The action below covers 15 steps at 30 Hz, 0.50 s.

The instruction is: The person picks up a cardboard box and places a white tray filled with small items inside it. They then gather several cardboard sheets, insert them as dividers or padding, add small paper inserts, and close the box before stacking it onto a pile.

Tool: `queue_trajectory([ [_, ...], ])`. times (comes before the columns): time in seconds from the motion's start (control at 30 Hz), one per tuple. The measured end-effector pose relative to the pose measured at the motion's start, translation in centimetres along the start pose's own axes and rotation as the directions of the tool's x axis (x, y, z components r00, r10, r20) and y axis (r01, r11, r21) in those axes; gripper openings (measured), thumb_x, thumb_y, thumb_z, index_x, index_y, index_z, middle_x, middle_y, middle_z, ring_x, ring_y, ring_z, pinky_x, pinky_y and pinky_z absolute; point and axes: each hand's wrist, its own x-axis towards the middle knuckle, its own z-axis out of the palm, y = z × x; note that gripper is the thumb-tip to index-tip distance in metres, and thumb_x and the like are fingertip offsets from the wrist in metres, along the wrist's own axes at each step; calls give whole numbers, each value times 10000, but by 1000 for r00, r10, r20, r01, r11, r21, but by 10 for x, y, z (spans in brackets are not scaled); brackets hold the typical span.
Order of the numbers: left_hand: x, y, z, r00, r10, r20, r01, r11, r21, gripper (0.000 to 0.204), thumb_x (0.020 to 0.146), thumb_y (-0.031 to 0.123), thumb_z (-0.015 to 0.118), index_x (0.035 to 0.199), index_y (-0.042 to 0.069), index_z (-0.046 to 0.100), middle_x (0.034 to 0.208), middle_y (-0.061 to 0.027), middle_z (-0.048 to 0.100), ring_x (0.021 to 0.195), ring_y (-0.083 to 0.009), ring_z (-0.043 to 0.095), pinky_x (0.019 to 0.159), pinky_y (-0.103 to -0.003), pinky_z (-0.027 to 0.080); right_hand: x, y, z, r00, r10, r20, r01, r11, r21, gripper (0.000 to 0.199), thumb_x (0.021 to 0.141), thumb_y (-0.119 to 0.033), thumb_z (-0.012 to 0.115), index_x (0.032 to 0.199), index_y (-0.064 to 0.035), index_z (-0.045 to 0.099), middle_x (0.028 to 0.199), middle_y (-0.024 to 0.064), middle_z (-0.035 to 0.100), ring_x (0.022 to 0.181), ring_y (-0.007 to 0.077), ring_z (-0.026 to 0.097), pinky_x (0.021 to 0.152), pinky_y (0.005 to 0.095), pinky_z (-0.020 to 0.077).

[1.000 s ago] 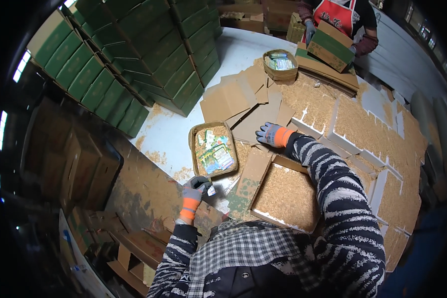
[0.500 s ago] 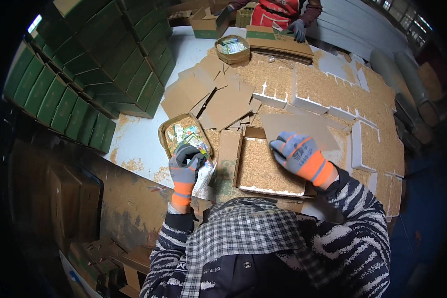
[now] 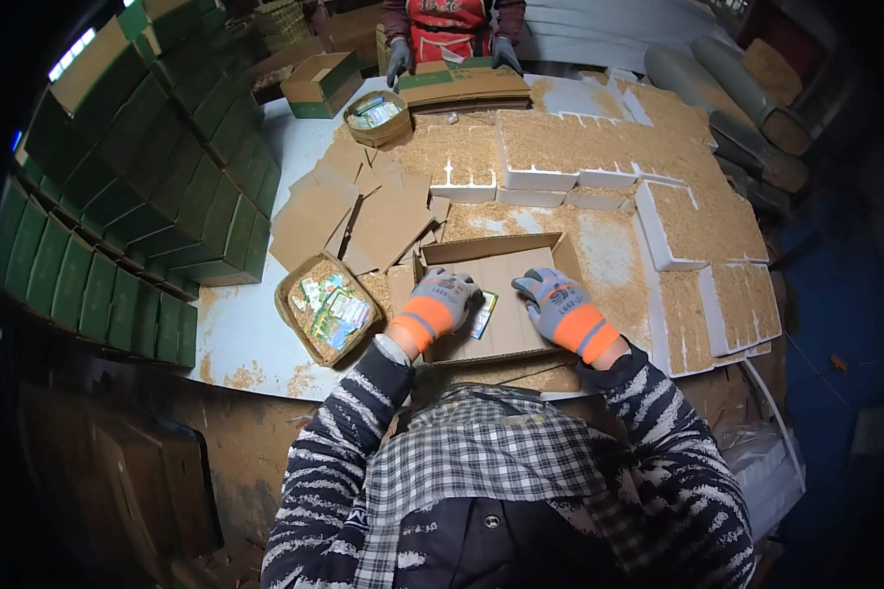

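In front of me is an open cardboard box (image 3: 572, 257) with a flat tan cardboard sheet (image 3: 509, 270) lying inside it. My left hand (image 3: 438, 302), in a grey and orange glove, is over the box's left side, its fingers closed at a small colourful printed packet (image 3: 482, 315) on the sheet. The grip itself is partly hidden. My right hand (image 3: 563, 306), gloved alike, rests on the sheet's right part with fingers stretched forward and nothing visible in them. Left of the box stands a basket (image 3: 295, 322) holding several colourful packets (image 3: 339, 312) among tan shavings.
Loose cardboard sheets (image 3: 316, 211) lie beyond the basket. White-sided blocks topped with tan shavings (image 3: 599, 147) cover the right. Green boxes (image 3: 157, 206) are stacked left. Across the table, a person's gloved hands (image 3: 400, 61) touch flattened cartons (image 3: 462, 86) near a second basket (image 3: 403, 126).
The cardboard sheet has gone down into the box over the tan filling. My left hand has moved from the basket to the box with a packet. The view has shifted.
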Motion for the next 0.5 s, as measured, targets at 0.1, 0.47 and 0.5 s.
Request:
queue_trajectory([
  [0.1,-8,12,-34,929,63,-366,-140,972,-190,309,763,23,508,1003,137,665,1126,-67,623,1083,-293,565,1010,-423,383,5,28,19,910,149,387,-99,984,-146,344,849,-156,531,1187,-144,590,1196,135,558,1129,311,552,918,393,467],
  [0.47,-88,-30,41,829,-541,145,189,27,-982,828,838,321,698,1456,-12,259,1381,-206,461,1270,-292,458,1037,-362,385,-29,144,69,934,350,-76,10,187,982,615,829,-12,589,1408,-21,382,1381,125,483,1257,225,465,1074,311,335],
  [0.5,-81,-27,58,802,-565,196,295,90,-951,915,794,384,728,1458,-20,244,1384,-218,452,1276,-308,448,1041,-367,377,-25,139,77,947,316,-58,2,174,985,615,829,-12,589,1408,-21,382,1381,125,483,1257,225,465,1074,311,335],
])
